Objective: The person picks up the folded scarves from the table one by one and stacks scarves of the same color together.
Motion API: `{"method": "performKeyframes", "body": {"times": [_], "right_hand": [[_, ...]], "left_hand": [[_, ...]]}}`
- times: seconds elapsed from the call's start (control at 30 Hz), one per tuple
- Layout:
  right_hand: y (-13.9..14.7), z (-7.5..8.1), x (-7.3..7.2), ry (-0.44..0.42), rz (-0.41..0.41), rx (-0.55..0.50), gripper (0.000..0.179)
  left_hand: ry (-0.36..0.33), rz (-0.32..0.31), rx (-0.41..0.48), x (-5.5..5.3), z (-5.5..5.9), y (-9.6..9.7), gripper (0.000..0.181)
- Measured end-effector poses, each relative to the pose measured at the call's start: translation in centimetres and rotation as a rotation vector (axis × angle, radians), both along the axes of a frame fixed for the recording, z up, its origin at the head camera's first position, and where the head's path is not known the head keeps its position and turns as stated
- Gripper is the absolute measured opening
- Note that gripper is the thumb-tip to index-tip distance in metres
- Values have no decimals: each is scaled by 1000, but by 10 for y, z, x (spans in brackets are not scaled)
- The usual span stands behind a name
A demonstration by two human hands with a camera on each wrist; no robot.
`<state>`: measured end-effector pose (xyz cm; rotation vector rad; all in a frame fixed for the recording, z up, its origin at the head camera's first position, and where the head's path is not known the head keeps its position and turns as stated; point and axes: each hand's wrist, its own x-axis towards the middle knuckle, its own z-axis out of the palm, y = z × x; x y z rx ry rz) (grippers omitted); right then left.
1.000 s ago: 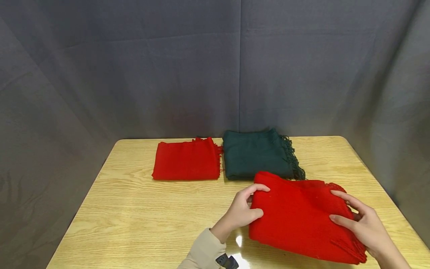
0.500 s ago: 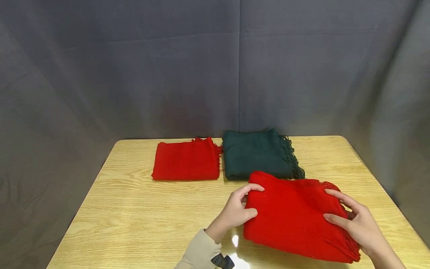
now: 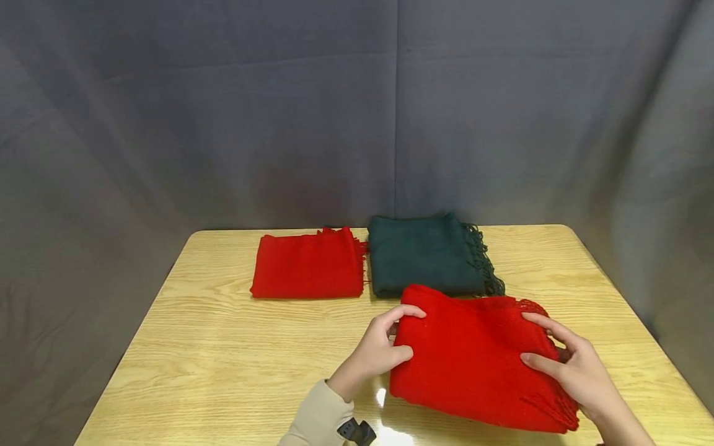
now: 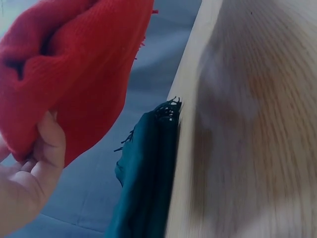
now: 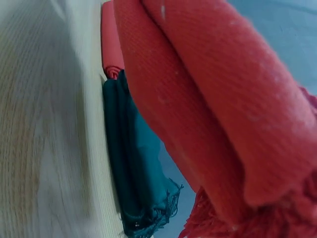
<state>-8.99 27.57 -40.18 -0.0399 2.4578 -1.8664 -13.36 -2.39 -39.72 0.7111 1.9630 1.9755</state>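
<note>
Above the bench [image 3: 223, 353], the left hand [image 3: 376, 348] pinches a folded red scarf [image 3: 471, 359] at its nine-o'clock end, and the right hand [image 3: 577, 370] keeps its grip pinched on the fringed three-o'clock end. From there, a green scarf [image 3: 421, 257] lies toward eleven o'clock, a second red scarf [image 3: 307, 266] toward ten.

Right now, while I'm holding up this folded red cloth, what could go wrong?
The held red cloth could sag or unfold, since the left hand and right hand grip only its ends. If carried forward, its loose fringe might catch on the dark green cloth lying beyond it.
</note>
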Motion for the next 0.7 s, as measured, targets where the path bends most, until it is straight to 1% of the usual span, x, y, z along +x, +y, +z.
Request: {"method": "performKeyframes", "body": {"times": [0.07,0.17,0.27,0.3,0.4,0.43,0.5,0.63,0.67,0.7], "right_hand": [[-2,0,0,-8,4,8,57],[-3,1,0,-13,13,39,58],[-5,2,0,-19,29,39,58],[-6,2,0,-18,37,36,58],[-8,2,0,-2,57,25,57],[-9,2,0,2,65,20,57],[-12,3,0,4,76,16,57],[-18,4,-1,4,90,19,58],[-20,4,-1,5,91,23,58],[-21,3,-1,3,93,24,58]], "left_hand": [[-2,-12,3,0,0,-2,46],[-20,-36,24,-1,-4,-4,46],[-40,-50,49,-4,-15,-6,48],[-38,-50,55,-5,-19,-6,48],[1,-55,78,-8,-30,-9,48],[6,-55,78,-6,-28,-10,48],[15,-57,81,-6,-29,-13,48],[1,-51,74,-4,-28,-19,49],[9,-52,80,-6,-33,-21,49],[8,-52,85,-6,-34,-23,49]]}}
